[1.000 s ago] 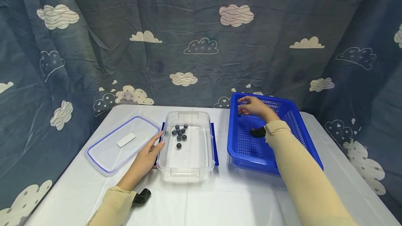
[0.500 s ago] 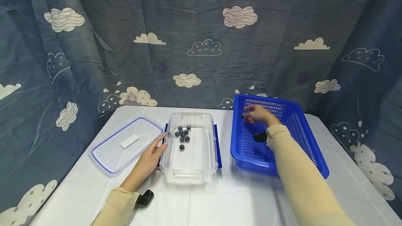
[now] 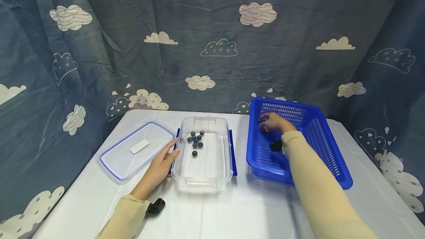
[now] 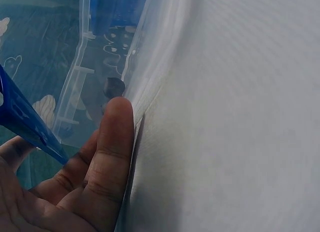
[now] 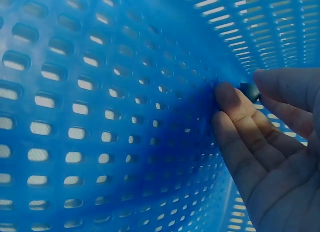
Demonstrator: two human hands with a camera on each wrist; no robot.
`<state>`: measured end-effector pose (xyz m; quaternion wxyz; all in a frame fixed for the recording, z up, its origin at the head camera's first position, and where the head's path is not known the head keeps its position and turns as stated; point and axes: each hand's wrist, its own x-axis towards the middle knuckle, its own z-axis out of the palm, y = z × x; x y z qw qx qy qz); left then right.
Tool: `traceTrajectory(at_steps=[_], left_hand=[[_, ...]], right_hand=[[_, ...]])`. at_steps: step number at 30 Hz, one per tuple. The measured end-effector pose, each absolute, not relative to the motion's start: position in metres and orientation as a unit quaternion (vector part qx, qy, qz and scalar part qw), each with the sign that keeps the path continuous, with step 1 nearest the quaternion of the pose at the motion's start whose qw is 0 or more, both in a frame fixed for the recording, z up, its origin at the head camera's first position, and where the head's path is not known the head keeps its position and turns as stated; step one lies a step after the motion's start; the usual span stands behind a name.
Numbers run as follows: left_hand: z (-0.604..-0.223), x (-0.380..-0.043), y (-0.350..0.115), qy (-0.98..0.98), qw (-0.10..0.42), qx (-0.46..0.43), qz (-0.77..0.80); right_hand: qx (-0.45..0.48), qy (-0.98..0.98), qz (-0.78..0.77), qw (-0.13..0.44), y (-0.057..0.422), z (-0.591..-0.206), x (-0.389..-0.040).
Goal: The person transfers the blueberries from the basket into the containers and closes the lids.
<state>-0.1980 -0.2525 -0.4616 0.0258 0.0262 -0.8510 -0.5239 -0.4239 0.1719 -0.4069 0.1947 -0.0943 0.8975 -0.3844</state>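
Observation:
My left hand (image 3: 156, 164) rests against the left side of a clear plastic food container (image 3: 205, 183). In the left wrist view its fingers (image 4: 116, 124) lie fairly straight by the container's wall, around the blue latch flap (image 4: 25, 109). Several blueberries (image 3: 194, 153) sit on the container's floor, mostly clustered toward the back. My right hand (image 3: 275, 122) is inside a blue perforated basket (image 3: 265, 170), near its back-left corner. Its fingertips pinch one blueberry (image 5: 250, 91) there, partly hidden by the fingers.
The clear lid (image 3: 141, 165) with a blue seal and a white label (image 3: 139, 146) lies left of the container. All stand on a white-covered table (image 3: 212, 217). A dark curtain (image 3: 212, 17) with cloud prints surrounds the table's back and sides.
My right hand has lowered into the basket and its fingers have closed around the blueberry in the corner. The left hand stays at the container. The head view has shifted slightly.

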Motion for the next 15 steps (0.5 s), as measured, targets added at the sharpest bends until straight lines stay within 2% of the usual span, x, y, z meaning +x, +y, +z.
traceTrajectory(at_steps=[15], left_hand=[[-0.4631, -0.1995, -0.2503, -0.86, 0.029, 0.031, -0.508]], right_hand=[[-0.092, 0.917, -0.349, 0.167, 0.1725, -0.415, -0.4317]])
